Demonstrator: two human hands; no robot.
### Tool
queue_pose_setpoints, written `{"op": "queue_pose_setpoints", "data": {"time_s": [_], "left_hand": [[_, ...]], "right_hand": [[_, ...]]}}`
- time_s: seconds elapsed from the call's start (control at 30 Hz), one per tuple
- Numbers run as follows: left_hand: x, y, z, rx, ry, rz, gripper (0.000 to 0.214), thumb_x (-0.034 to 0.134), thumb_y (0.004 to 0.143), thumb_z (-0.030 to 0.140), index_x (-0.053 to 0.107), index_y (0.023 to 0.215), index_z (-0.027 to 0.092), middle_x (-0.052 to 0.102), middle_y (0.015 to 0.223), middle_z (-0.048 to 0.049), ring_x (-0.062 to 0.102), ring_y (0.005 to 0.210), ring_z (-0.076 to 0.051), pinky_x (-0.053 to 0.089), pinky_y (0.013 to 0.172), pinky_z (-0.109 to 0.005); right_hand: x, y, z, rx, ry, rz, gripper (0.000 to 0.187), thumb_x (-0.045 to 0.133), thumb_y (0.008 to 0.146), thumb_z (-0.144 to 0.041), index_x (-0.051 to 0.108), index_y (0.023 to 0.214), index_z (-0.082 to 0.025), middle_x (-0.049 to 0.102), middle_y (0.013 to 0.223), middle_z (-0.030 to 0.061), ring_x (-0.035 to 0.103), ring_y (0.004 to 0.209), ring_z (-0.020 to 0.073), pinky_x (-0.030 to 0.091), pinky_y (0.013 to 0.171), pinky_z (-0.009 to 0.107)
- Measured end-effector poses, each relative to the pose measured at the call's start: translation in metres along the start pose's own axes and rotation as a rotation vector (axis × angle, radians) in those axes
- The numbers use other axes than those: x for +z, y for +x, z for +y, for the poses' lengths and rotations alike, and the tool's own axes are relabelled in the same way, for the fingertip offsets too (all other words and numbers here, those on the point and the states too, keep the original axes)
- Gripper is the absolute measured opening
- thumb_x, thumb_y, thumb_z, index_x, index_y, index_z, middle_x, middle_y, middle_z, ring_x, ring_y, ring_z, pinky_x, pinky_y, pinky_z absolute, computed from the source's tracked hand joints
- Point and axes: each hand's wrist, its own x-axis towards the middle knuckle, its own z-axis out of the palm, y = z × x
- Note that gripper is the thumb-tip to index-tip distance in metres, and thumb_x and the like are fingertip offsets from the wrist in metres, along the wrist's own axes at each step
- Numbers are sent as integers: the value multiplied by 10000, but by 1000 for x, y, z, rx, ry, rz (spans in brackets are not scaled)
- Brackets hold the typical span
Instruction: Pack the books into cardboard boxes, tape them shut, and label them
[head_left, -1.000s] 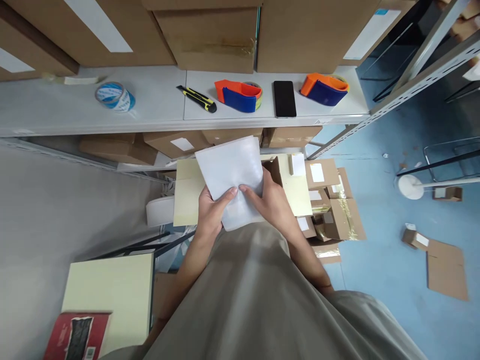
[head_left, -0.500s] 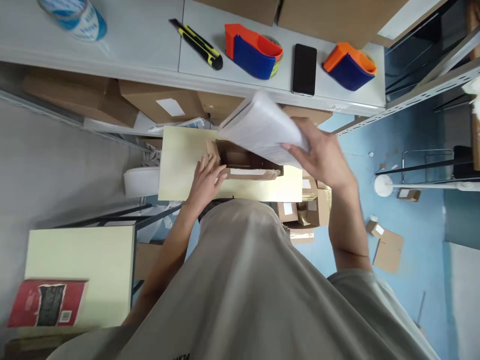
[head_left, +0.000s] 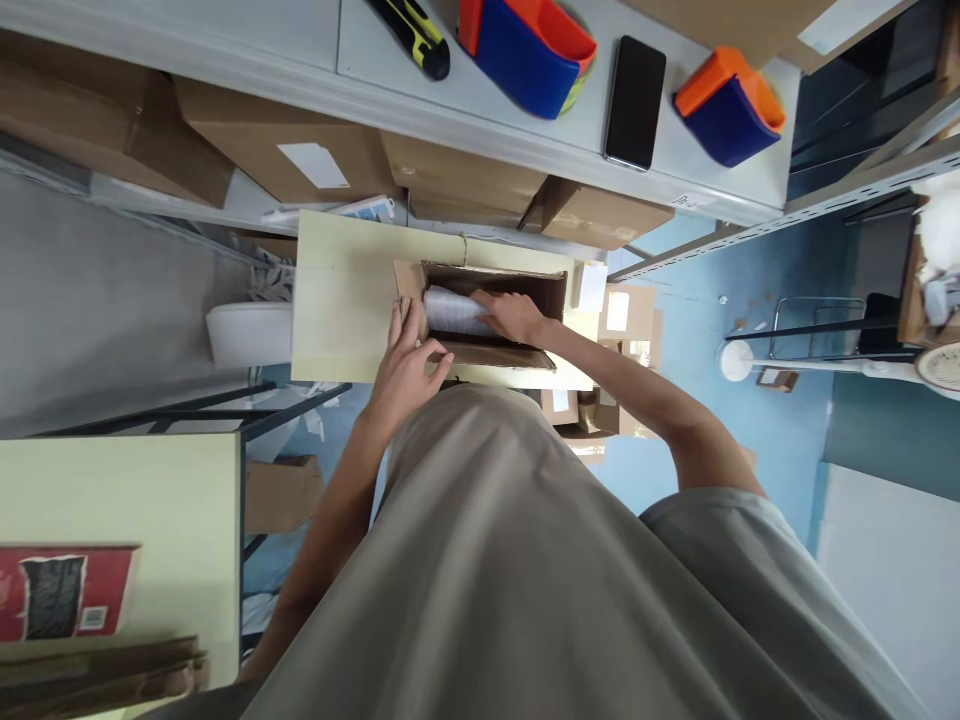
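An open brown cardboard box [head_left: 536, 290] sits on a pale yellow table top [head_left: 341, 300] in front of me. A white plastic-wrapped packet [head_left: 454, 312] lies inside it at the left end. My right hand [head_left: 514, 315] reaches into the box and presses on the packet, fingers closed over its edge. At the box's left end, my left hand [head_left: 405, 365] rests on the near corner, its fingers curled over the flap.
A grey shelf [head_left: 225, 60] above carries a yellow-black utility knife [head_left: 416, 30], two orange-and-blue tape dispensers [head_left: 529, 45] [head_left: 727, 105] and a black phone [head_left: 635, 100]. Cardboard boxes [head_left: 292, 150] sit beneath it. A red box [head_left: 64, 590] lies on a second table at lower left. Small boxes litter the blue floor.
The white packet went from both hands, up in my right hand, then down into the box. My left hand let go of it and took the box's left end.
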Motion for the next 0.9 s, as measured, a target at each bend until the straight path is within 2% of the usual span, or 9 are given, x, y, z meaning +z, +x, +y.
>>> {"op": "queue_pose_setpoints", "data": {"time_s": [0.13, 0.27, 0.37, 0.5, 0.6, 0.67, 0.73, 0.83, 0.9], "left_hand": [[0, -2, -1, -25, 28, 3, 77, 762, 930, 289, 732, 953, 221, 178, 1841, -5, 19, 1710, -410, 291, 1362, -623], [-1, -2, 1, -26, 69, -9, 124, 800, 907, 294, 731, 994, 237, 279, 1810, -45, 111, 1707, -398, 274, 1371, -620], [-1, -3, 3, -19, 94, -24, 142, 798, 916, 299, 727, 1024, 240, 279, 1810, -51, 86, 1712, -380, 266, 1375, -611], [-1, -2, 3, -18, 114, -50, 203, 829, 887, 298, 724, 1042, 219, 160, 1844, -50, -37, 1710, -396, 274, 1368, -621], [0, 1, 5, -16, 127, -71, 217, 839, 874, 276, 716, 1035, 200, 102, 1853, -67, -42, 1705, -421, 261, 1363, -651], [0, 2, 8, -15, 132, -87, 217, 838, 873, 264, 710, 1034, 195, 84, 1854, -73, -39, 1703, -426, 260, 1359, -662], [0, 3, 11, -8, 137, -105, 221, 838, 873, 258, 707, 1040, 199, 84, 1854, -72, -36, 1703, -421, 261, 1360, -659], [2, 3, 15, 12, 141, -106, 239, 822, 891, 249, 702, 1094, 212, 96, 1854, -70, -2, 1708, -396, 265, 1371, -622], [3, 4, 16, 0, 124, -40, 346, 807, 912, 258, 681, 1231, 220, 52, 1858, -84, 60, 1711, -375, 281, 1376, -579]], "right_hand": [[22, 21, 14, 51, 8, -49, 490, 505, 1099, -323, 505, 1582, -240, 692, 1496, 161, 722, 1270, 383, 581, 1035, 512], [32, 32, 31, 72, 59, -100, 520, 528, 1076, -261, 512, 1594, -229, 683, 1506, 161, 699, 1317, 367, 564, 1079, 490], [27, 33, 42, 31, 93, -104, 526, 540, 1078, -264, 505, 1600, -208, 666, 1531, 159, 674, 1352, 347, 536, 1116, 459], [10, 34, 50, -36, 134, -67, 518, 545, 1089, -301, 500, 1590, -179, 685, 1501, 161, 679, 1328, 346, 516, 1129, 457], [5, 42, 44, -37, 152, -80, 536, 559, 1088, -306, 493, 1604, -177, 638, 1565, 153, 652, 1375, 336, 502, 1149, 421], [9, 49, 35, 31, 146, -137, 545, 579, 1083, -287, 499, 1610, -169, 606, 1601, 151, 632, 1407, 306, 492, 1157, 369], [15, 54, 25, 140, 128, -176, 525, 571, 1081, -227, 518, 1594, -124, 631, 1559, 190, 637, 1392, 290, 490, 1148, 359], [22, 47, 13, 273, 96, -124, 492, 519, 1067, -141, 551, 1543, -20, 621, 1511, 302, 608, 1403, 357, 473, 1161, 475], [22, 31, 9, 307, 79, -65, 498, 506, 1066, -168, 561, 1536, -12, 578, 1536, 334, 575, 1422, 399, 455, 1172, 536]]}}
